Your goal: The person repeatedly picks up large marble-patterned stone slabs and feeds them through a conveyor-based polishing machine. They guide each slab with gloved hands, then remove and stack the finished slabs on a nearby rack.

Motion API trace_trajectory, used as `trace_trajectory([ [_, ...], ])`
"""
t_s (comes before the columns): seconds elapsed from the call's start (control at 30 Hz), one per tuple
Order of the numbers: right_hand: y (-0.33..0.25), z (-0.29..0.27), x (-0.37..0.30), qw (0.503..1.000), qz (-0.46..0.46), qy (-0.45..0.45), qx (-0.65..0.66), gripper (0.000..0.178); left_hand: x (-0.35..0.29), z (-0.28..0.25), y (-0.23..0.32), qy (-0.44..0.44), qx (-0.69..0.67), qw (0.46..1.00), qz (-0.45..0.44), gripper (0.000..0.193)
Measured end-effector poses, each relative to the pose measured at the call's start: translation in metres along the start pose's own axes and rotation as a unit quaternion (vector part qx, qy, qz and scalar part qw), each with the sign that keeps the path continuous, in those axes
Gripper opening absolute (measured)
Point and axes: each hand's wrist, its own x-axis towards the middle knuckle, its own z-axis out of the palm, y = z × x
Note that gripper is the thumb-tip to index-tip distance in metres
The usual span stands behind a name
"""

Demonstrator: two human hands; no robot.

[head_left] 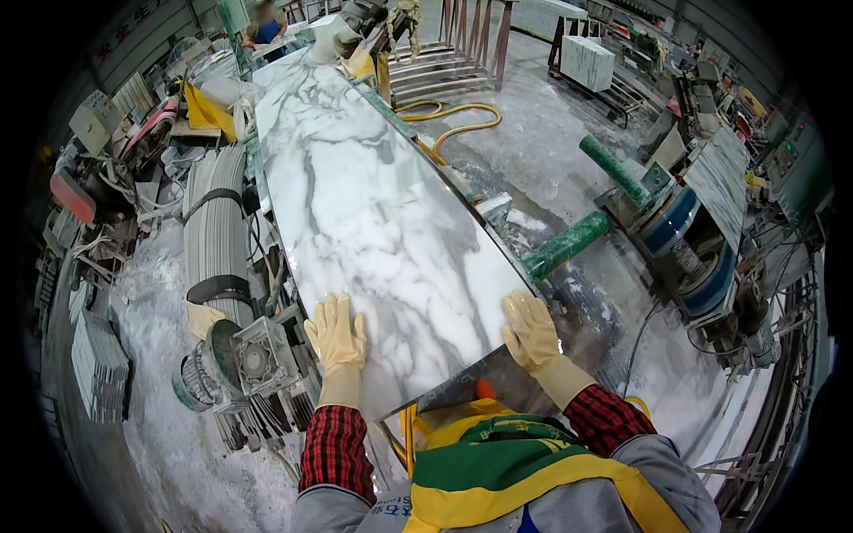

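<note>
A long white marble slab (373, 222) with grey veins stretches away from me, its polished face up. My left hand (338, 336), in a cream rubber glove, lies flat near the slab's left edge, fingers extended forward. The other glove covers my right hand (531, 333), which rests at the right edge by the near corner with its fingers stretched out. Neither hand holds anything. Beneath the slab, a green roller (569, 243) sticks out on the right.
To the left stand a bundle of grey strips (216, 222) and a dusty motor (258, 355). A yellow hose (466, 110) curls on the floor beyond the slab's right side. Machinery with blue rings (689, 240) is at right. Another person (265, 28) works at the far end.
</note>
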Motion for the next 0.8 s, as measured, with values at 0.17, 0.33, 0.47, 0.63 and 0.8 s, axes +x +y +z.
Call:
trace_trajectory([
  [0.17,-0.003,-0.004,0.000,1.000,0.000,-0.006,0.000,0.055,-0.004,-0.001,0.000,0.000,0.001,1.000,0.001,0.059],
  [0.33,-0.002,-0.003,-0.006,1.000,0.005,-0.010,0.001,0.056,-0.006,-0.006,0.002,-0.006,0.005,1.000,0.002,0.060],
  [0.47,-0.001,0.002,-0.015,1.000,0.024,-0.017,-0.008,0.056,-0.009,-0.004,0.000,0.002,0.004,1.000,0.004,0.060],
  [0.63,-0.002,0.001,-0.019,0.999,0.036,-0.029,0.006,0.055,-0.014,-0.012,0.005,0.005,0.002,1.000,0.026,0.059],
  [0.8,-0.007,-0.015,-0.015,0.998,0.055,-0.033,0.020,0.057,-0.019,-0.026,0.015,-0.010,-0.005,1.000,0.003,0.057],
])
